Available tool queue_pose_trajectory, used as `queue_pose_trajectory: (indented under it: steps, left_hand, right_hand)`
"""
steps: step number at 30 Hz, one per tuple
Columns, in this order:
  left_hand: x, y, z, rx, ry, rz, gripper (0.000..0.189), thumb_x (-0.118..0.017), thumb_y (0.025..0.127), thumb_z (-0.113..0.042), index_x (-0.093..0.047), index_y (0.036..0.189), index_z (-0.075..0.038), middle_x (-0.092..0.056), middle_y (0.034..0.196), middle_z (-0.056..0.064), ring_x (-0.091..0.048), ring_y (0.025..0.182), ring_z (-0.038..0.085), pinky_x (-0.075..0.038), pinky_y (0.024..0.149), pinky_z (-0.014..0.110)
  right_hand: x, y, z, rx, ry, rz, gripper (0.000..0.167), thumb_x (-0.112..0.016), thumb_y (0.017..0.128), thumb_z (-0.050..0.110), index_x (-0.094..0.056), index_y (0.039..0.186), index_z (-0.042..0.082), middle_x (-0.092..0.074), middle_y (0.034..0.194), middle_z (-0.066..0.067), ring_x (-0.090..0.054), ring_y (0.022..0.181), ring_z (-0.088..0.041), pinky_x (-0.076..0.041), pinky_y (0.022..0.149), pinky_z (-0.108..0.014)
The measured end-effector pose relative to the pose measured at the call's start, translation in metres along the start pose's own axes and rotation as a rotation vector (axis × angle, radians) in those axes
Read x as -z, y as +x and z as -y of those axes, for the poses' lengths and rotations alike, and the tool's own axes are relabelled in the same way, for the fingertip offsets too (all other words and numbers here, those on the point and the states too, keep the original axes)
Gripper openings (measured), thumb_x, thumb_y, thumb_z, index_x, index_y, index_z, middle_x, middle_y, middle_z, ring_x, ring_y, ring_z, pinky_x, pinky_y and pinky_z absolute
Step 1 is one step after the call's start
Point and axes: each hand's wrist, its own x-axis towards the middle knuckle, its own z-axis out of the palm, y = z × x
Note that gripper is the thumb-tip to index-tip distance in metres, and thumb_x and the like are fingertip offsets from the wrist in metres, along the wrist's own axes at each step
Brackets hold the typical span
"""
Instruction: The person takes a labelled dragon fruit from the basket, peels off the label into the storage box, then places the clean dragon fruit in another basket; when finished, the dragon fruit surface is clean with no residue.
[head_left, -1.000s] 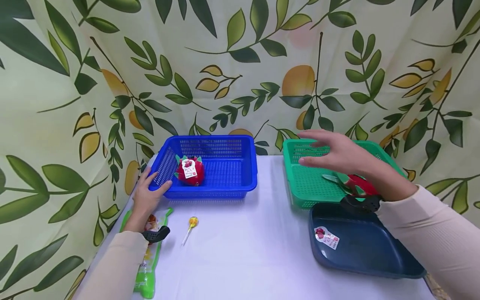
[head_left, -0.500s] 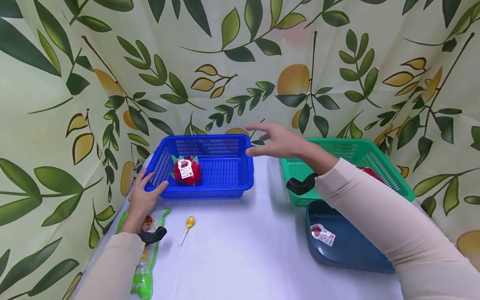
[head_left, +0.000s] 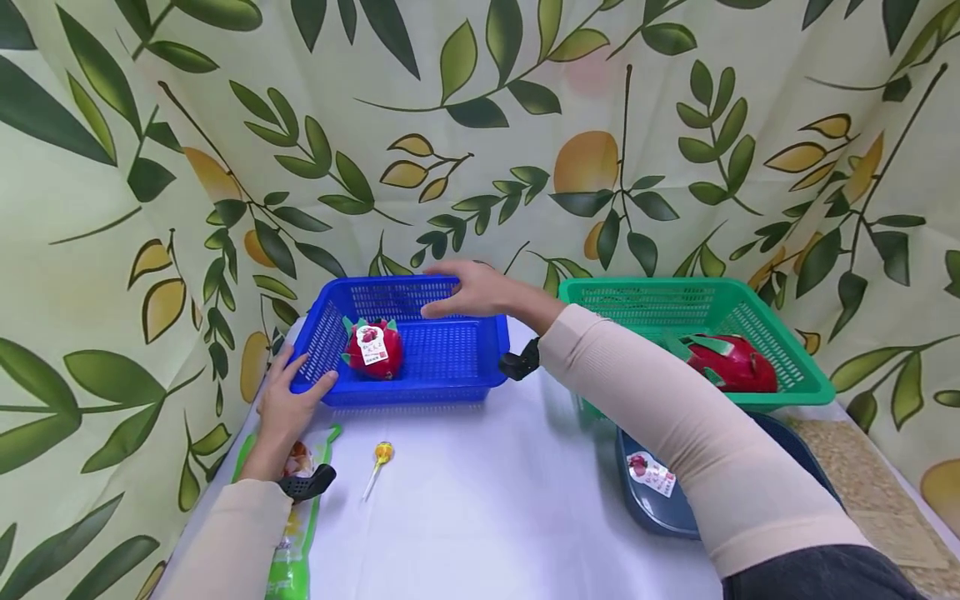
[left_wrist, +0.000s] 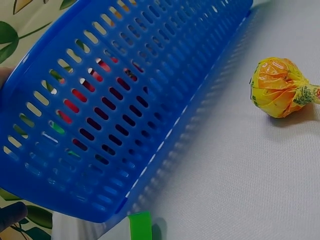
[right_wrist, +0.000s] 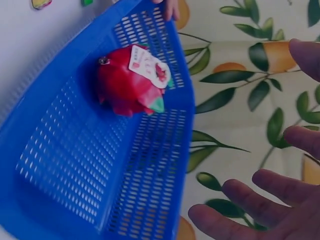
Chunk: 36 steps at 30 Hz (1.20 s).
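In the head view my left hand (head_left: 288,404) rests at the front left corner of a blue plastic basket (head_left: 412,392), fingers and thumb spread along its rim. A red dragon fruit (head_left: 373,350) with green tips and a white label lies in the basket's left half. My right hand (head_left: 476,289), fingers spread with nothing in them, hovers over the basket's back right part. The right wrist view shows that hand's fingers (right_wrist: 250,200) apart from the basket wall. Below the basket a yellow wrapped lollipop (head_left: 383,452) lies on the white cloth.
On the right stands a green basket (head_left: 645,287) with another dragon fruit (head_left: 738,367) inside. A dark blue tray (head_left: 656,521) with a label sits in front of it, partly under my right arm. A green snack bag (head_left: 288,575) lies under my left forearm.
My right hand has swung left from over the green basket to over the blue one, uncovering the dragon fruit on the right. The left hand keeps its place.
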Motion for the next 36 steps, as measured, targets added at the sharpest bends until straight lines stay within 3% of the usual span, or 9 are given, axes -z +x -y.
queue_pose_trajectory:
  steps: [7,16,22,29,36]
  left_hand:
    - [0.001,-0.002,0.002,0.007,0.008,-0.003,0.077,-0.066,0.089,-0.046,-0.038,0.147,-0.003,-0.015,0.159,0.01,-0.009,0.143,0.039,-0.006,0.105,0.068]
    - [0.003,-0.009,0.006,0.022,-0.005,-0.01,0.077,-0.067,0.088,-0.045,-0.039,0.146,-0.003,-0.017,0.158,0.01,-0.01,0.143,0.039,-0.006,0.105,0.068]
    - [0.002,-0.011,0.005,0.025,0.006,-0.004,0.076,-0.068,0.088,-0.042,-0.04,0.146,-0.003,-0.016,0.159,0.01,-0.01,0.143,0.038,-0.008,0.104,0.068]
    - [0.001,-0.01,0.006,0.018,0.005,-0.013,0.074,-0.069,0.088,-0.04,-0.04,0.146,-0.003,-0.016,0.159,0.009,-0.01,0.143,0.038,-0.007,0.104,0.069]
    - [-0.004,-0.001,0.001,-0.006,-0.002,-0.005,0.075,-0.069,0.088,-0.042,-0.041,0.145,-0.002,-0.017,0.158,0.01,-0.01,0.143,0.039,-0.006,0.104,0.069]
  right_hand:
    - [-0.023,0.036,0.001,-0.004,-0.042,0.056,0.078,-0.071,0.081,0.053,-0.041,0.147,0.023,-0.036,0.151,-0.004,-0.032,0.137,-0.026,-0.034,0.104,-0.05]
    - [-0.056,0.079,-0.004,-0.011,-0.024,0.165,0.088,-0.071,0.079,0.054,-0.032,0.152,0.024,-0.033,0.153,-0.004,-0.031,0.137,-0.027,-0.033,0.104,-0.053]
    - [-0.069,0.093,-0.01,0.004,-0.04,0.191,0.086,-0.073,0.08,0.05,-0.033,0.151,0.022,-0.032,0.153,-0.005,-0.03,0.138,-0.027,-0.033,0.105,-0.051]
    - [-0.094,0.109,-0.012,0.019,-0.143,0.249,0.086,-0.07,0.081,0.055,-0.034,0.151,0.021,-0.033,0.152,-0.006,-0.026,0.14,-0.025,-0.031,0.108,-0.046]
    - [-0.105,0.114,-0.022,-0.07,-0.189,0.304,0.095,-0.07,0.079,0.058,-0.026,0.154,0.021,-0.034,0.151,-0.007,-0.026,0.14,-0.027,-0.033,0.106,-0.046]
